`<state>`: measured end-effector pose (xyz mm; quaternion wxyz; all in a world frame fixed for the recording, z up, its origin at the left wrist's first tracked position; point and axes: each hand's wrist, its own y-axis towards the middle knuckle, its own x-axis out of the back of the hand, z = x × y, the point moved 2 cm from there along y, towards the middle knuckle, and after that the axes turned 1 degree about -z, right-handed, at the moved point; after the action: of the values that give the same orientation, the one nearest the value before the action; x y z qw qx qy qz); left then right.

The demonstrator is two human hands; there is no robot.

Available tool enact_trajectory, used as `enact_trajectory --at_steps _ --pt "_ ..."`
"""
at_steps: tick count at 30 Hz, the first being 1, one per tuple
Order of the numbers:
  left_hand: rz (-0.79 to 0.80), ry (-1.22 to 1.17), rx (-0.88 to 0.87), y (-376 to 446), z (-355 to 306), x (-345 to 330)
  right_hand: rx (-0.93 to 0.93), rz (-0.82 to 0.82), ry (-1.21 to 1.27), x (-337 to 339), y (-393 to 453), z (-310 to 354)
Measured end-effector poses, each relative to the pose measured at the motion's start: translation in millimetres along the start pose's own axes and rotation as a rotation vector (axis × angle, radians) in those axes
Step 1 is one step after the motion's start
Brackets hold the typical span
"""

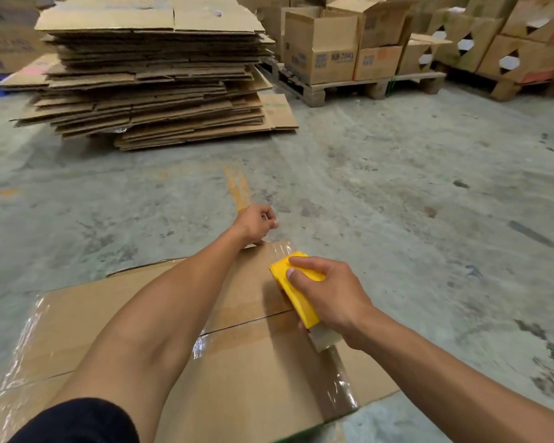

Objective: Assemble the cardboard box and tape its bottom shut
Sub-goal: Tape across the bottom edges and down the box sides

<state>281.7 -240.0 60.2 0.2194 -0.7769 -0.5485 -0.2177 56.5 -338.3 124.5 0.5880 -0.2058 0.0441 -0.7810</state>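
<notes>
Cardboard box [243, 362] on floor [429, 219], bottom up, flaps folded, tape [339, 382] partly along right edge. Right hand [330, 295] fingers clasping yellow tape dispenser [296, 289]; left hand [255, 223] clenched at far corner. Middle seam apparently untaped yet.

Cardboard box [243, 372] sits bottom-up on concrete floor [397, 187], flaps closed. Clear tape [339, 378] runs along rt edge, more along left edge. Right hand [330, 295] grips yellow tape dispenser [296, 287], pressed on box top nr far rt corner. Left hand [253, 223] reaches over far edge, fingers curled. Stack of flat cardboard [154, 75] well beyond; boxes on pallet [365, 86] far rt.
</notes>
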Motion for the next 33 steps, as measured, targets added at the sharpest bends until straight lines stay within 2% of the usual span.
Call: enact_trajectory --at_steps 6,14,21,23,25,27,30,33 --pt "0.084 0.054 -0.024 5.5 18.1 -8.4 -0.050 0.042 0.026 3.3 0.1 1.0" --pt "0.293 0.364 0.153 7.1 20.8 -14.4 -0.075 0.066 0.079 4.5 3.1 0.4" --pt "0.318 0.628 0.187 11.4 11.5 -7.7 -0.088 0.064 0.097 2.1 4.9 1.8" --pt "0.267 0.618 0.196 8.5 15.2 -1.4 -0.083 0.062 0.089 1.9 3.1 1.1" --pt "0.121 0.506 0.073 2.0 19.2 7.8 -0.075 0.052 0.078 2.7 0.9 1.0" --pt "-0.004 0.355 -0.137 -11.0 18.1 14.6 -0.069 0.047 0.071 3.0 -0.1 1.6" --pt "0.069 0.265 -0.378 -36.2 3.3 14.4 -0.061 0.046 0.073 1.9 1.3 1.6" --pt "0.152 0.310 -0.459 -54.8 -6.1 7.0 -0.057 0.060 0.078 -0.5 3.1 1.1"
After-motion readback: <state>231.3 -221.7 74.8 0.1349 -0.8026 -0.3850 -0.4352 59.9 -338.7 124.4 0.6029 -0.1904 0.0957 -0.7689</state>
